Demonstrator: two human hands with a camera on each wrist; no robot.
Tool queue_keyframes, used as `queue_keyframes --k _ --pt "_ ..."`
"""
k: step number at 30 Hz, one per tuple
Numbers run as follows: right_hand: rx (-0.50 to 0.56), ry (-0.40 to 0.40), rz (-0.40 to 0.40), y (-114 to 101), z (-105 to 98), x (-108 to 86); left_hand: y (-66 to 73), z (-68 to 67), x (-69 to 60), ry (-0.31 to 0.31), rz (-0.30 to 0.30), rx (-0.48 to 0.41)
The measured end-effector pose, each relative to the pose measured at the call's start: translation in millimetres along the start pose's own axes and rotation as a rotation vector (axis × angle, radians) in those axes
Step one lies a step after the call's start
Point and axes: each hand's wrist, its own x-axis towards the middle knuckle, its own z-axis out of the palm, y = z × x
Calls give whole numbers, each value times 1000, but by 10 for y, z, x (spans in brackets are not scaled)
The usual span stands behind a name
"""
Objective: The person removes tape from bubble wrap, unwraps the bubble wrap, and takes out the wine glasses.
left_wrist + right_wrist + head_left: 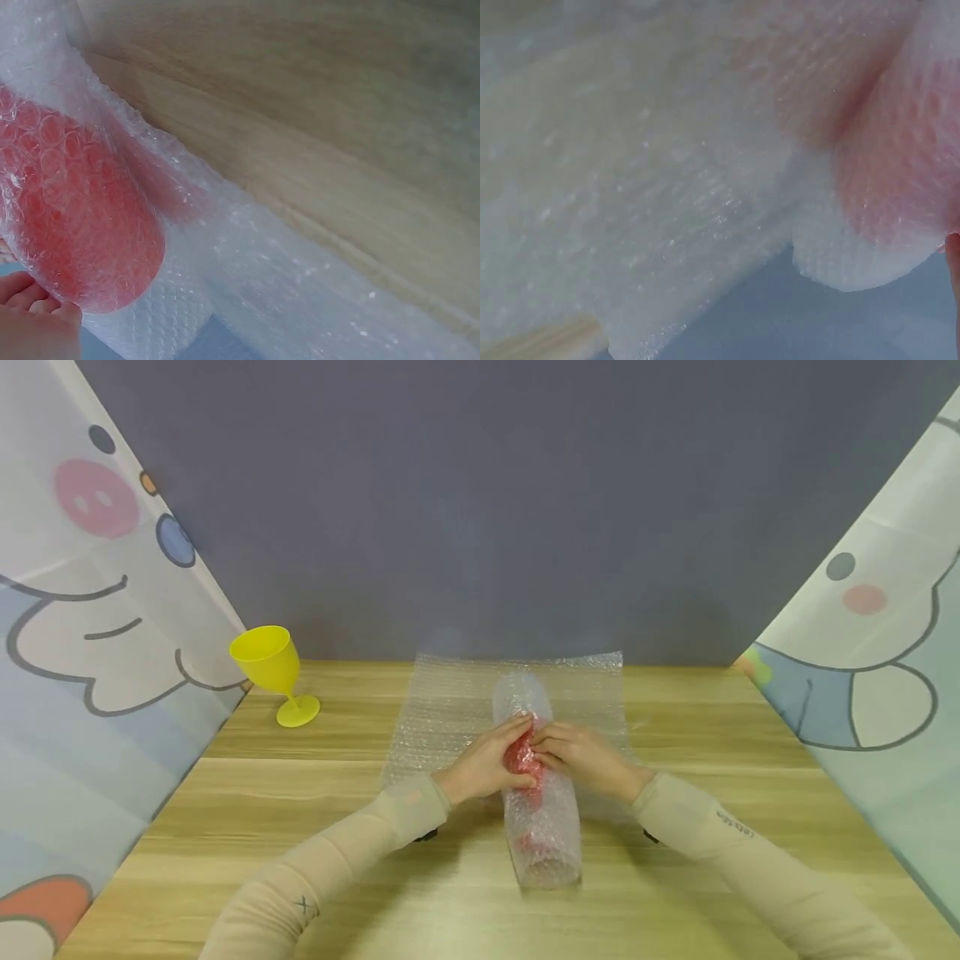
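A roll of clear bubble wrap (543,843) lies lengthwise on the table around a red, smooth-curved object (522,758) whose full shape is blurred by the wrap. From the left side, my left hand (491,760) holds the roll, thumb nearer me and fingers farther up. My right hand (581,753) grips it from the right with bent fingers. The left wrist view shows the red object's rounded end (90,225) under the bubbles, with fingertips (37,300) beside it. In the right wrist view the wrapped red object (900,165) appears with one finger (954,262) at the edge.
A flat stretch of bubble wrap (442,710) spreads behind the roll to the table's far edge. At the back left stands a yellow plastic goblet (270,664). The wooden table (300,810) meets a grey wall (465,510), with printed cartoon sheets on both sides.
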Motion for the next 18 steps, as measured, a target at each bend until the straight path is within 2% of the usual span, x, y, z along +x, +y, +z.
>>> queue_keyframes --k 4,9,12,15,18 --pt "110 12 40 29 65 -25 -18 12 -30 9 1 -10" --pt "408 -2 189 117 131 -67 -46 32 -48 10 -15 -21" --pt "537 -11 267 144 155 -80 -74 52 -58 11 -13 -28" --pt "591 -9 292 125 124 -68 -93 60 -58 17 -1 -45" --pt "562 8 252 132 115 -70 -100 59 -60 17 7 -58"
